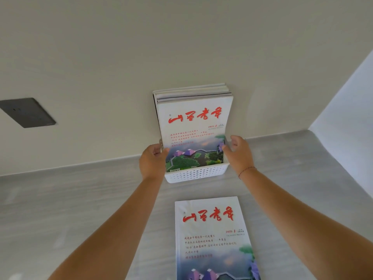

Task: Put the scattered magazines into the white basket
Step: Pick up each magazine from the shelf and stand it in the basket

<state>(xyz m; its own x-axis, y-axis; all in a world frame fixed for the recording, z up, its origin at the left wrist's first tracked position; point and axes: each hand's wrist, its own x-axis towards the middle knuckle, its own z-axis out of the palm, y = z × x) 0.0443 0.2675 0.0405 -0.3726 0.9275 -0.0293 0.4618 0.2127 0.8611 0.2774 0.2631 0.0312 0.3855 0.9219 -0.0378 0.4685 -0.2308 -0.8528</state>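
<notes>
Magazines (194, 126), glossy rectangles, stand upright in perforated white plastic basket (194, 174).

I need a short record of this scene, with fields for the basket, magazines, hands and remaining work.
basket: white perforated plastic basket, on grey counter, against the wall
inside: upright magazines, white covers, red title in front
left hand: grips the basket's left side
right hand: touches the basket's right side; grip unclear
remaining: one flat magazine with the same cover lies on the counter, nearer the camera
</notes>
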